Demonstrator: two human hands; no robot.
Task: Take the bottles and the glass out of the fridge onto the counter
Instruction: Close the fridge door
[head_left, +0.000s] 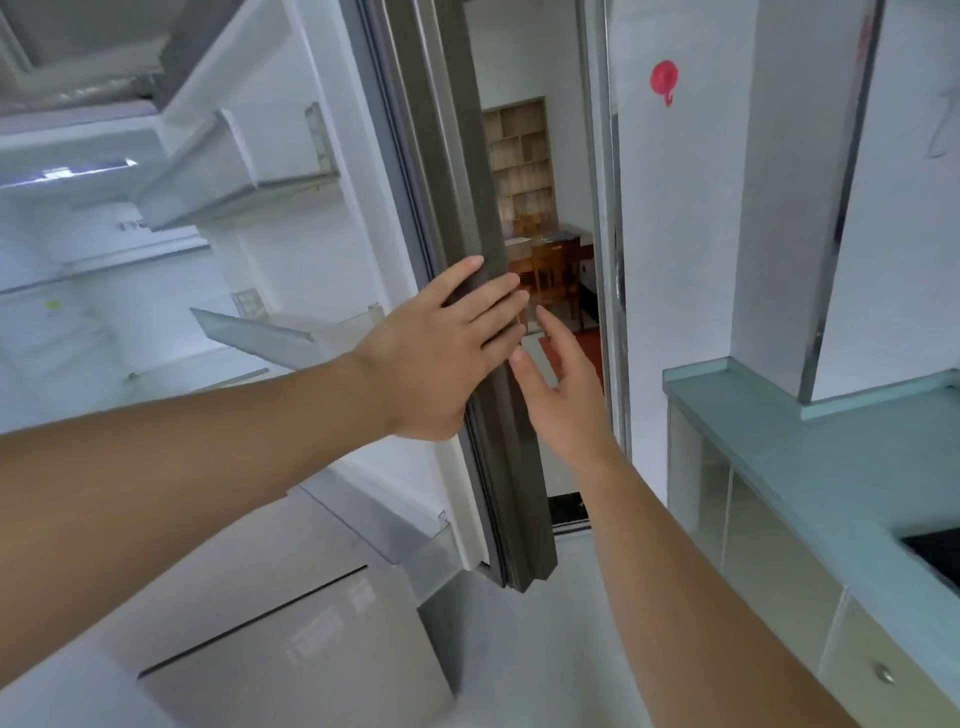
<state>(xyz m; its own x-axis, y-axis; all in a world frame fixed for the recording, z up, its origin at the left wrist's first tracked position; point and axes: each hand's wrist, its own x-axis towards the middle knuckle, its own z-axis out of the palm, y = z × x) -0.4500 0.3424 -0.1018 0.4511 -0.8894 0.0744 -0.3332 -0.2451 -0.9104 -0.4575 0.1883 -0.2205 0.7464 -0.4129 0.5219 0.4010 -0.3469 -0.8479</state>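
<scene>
— What sort of place is this?
— A home kitchen. An open fridge (171, 218) fills the left side, with white shelves inside and clear bins on the fridge door (322, 249).
— Anything else that says kitchen?
— A pale green counter (810, 457) runs along the right, over cabinets (769, 566), and a dark hob (935, 558) sits at its right edge. A red suction hook (664, 79) sticks to the white wall.
— And the home part?
— Through the doorway there are wooden chairs at a table (550, 244) and a bookshelf (519, 150)
</scene>
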